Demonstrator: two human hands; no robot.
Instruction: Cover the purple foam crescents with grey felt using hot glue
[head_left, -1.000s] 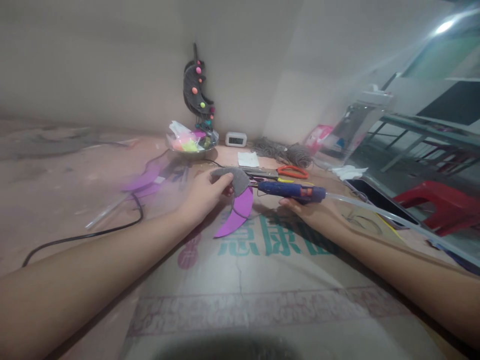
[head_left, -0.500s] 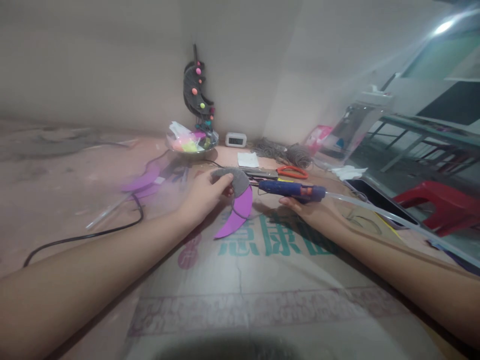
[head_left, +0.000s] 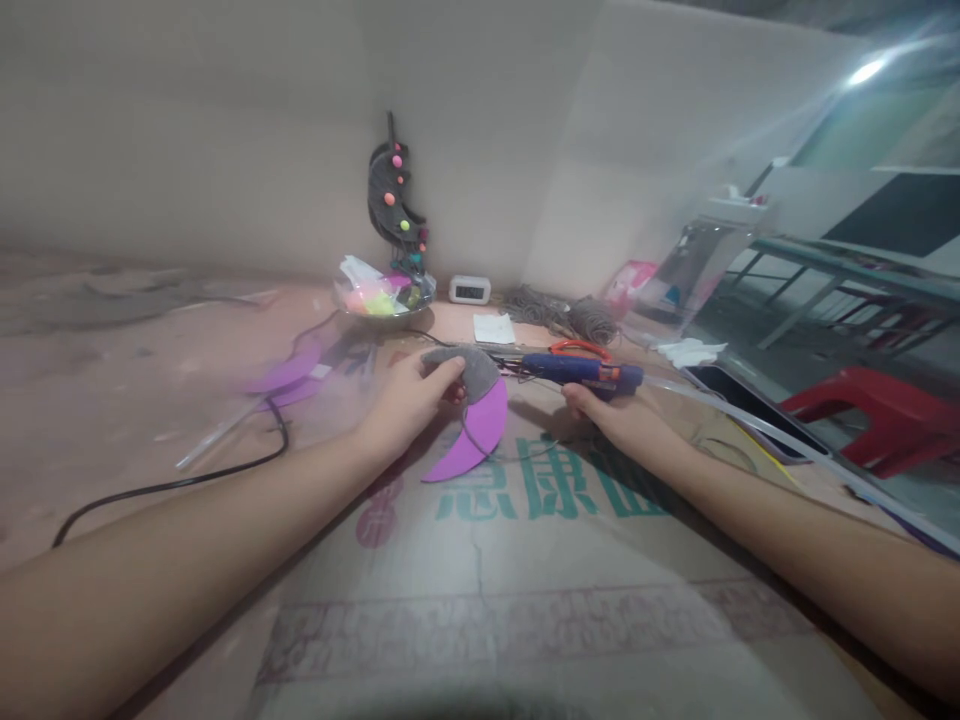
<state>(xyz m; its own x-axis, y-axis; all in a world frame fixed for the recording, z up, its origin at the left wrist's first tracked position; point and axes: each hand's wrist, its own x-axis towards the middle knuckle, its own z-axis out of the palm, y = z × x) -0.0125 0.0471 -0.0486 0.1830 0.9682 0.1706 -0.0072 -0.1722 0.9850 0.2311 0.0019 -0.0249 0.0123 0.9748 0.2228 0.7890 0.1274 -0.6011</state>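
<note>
Two hands are at work here, both over the far end of the flat brown cardboard sheet with teal printed characters (head_left: 525,560). The left hand (head_left: 409,400) is pinching the crescent-shaped piece of purple foam with a grey felt cap (head_left: 476,435). Thumb and fingers are closed on the grey top end, so the purple tail sticks out below and to the right of the grip, with its tip down on the cardboard just above the teal lettering.

The right hand (head_left: 607,420) is wrapped around the blue hot glue gun (head_left: 581,372) from underneath, nozzle aimed left at the grey cap. Can't tell if it's actually touching. A clear glue stick (head_left: 750,420) pokes out the back of the gun, past the cardboard's right edge.

Beyond the cardboard's far edge:
- orange-handled scissors (head_left: 577,348), right behind the gun
- a bundle of grey twine (head_left: 570,315)
- a small white digital clock (head_left: 469,289)
- a clear bowl of bright pompoms (head_left: 382,297)
- a dark crescent ornament dotted with pompoms (head_left: 394,200), leaning on the wall

A black cable (head_left: 225,465) runs left of the cardboard, and a red plastic stool (head_left: 877,420) sits off to its right.
</note>
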